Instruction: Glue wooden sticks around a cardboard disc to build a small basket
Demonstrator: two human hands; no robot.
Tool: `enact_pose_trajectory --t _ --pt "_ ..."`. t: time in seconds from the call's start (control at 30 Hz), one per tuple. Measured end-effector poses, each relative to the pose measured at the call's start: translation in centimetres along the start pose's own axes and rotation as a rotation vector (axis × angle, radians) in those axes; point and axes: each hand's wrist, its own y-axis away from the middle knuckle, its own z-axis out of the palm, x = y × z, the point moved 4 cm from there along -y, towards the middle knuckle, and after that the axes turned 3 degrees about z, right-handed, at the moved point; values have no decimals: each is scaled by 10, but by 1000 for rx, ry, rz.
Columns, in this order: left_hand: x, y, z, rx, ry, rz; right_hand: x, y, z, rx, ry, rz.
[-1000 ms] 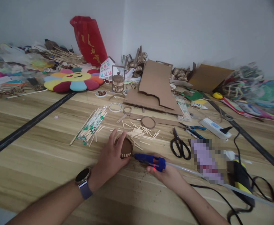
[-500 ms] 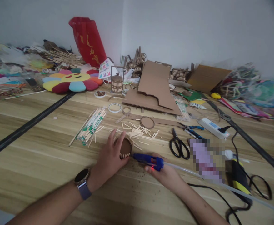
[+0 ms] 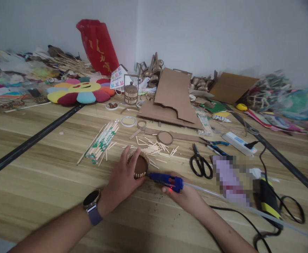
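Note:
My left hand (image 3: 124, 175) grips a small round cardboard basket (image 3: 141, 165) from its left side, fingers over the rim and thumb along the near edge. Short light sticks stand around the basket's wall. In my right hand (image 3: 187, 195) is a blue hot glue gun (image 3: 166, 180) with a small red light on. Its nozzle points left and meets the basket's near right edge, close to my left thumb. A long clear glue stick (image 3: 209, 190) runs out of the gun's back. Just beyond the basket lie loose short sticks (image 3: 154, 147) and a cardboard disc (image 3: 164, 137).
Black scissors (image 3: 200, 166), blue-handled pliers (image 3: 218, 143) and a power strip (image 3: 238, 143) lie to the right. A packet of sticks (image 3: 103, 142) is at left. Cardboard sheets (image 3: 172, 88) and a finished lidded basket (image 3: 131, 94) stand behind. A black cord (image 3: 238, 212) crosses at lower right.

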Motion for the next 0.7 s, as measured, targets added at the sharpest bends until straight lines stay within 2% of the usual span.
enact_pose_trajectory --t 0.7 --pt "-1 0 0 20 28 6 0 1 0 10 15 5"
